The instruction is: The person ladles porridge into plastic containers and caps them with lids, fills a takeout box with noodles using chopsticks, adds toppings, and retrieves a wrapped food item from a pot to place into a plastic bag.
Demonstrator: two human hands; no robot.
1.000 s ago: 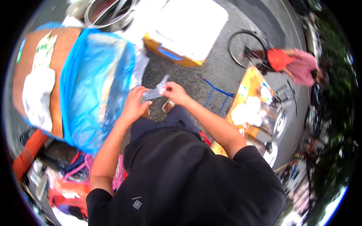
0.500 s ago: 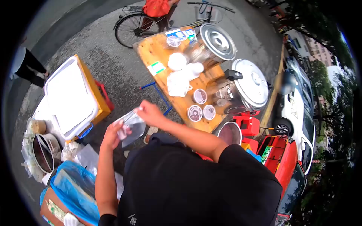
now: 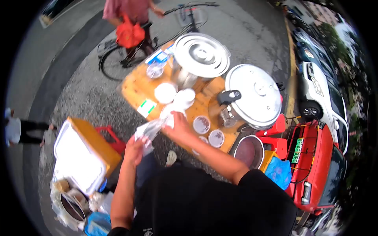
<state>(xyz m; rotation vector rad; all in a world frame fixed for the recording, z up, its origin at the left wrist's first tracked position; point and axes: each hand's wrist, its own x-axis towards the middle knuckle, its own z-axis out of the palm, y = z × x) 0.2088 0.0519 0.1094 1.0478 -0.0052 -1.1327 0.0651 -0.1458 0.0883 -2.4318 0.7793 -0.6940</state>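
Observation:
A thin clear plastic bag (image 3: 149, 129) is stretched between my two hands, in front of my body at the near edge of a wooden table (image 3: 134, 87). My left hand (image 3: 135, 150) grips its lower left end. My right hand (image 3: 177, 128) pinches the other end, close to the table's edge. Just right of that hand stand lidded cups of dark contents, one cup (image 3: 201, 124) above another cup (image 3: 216, 138); a third is partly behind my forearm. White round containers or lids (image 3: 165, 93) lie beyond my hands.
Two big metal pots, one with a wide lid (image 3: 201, 54) and one with a black-handled lid (image 3: 254, 92), stand on the table. Red stools (image 3: 275, 145) and a metal pot (image 3: 249, 152) are at right. A white-topped yellow box (image 3: 80, 157) stands left. A person (image 3: 134, 11) is beside a bicycle (image 3: 114, 63).
My hands and the bag have shifted right, nearer the table. The view has turned, and more of the person by the bicycle shows.

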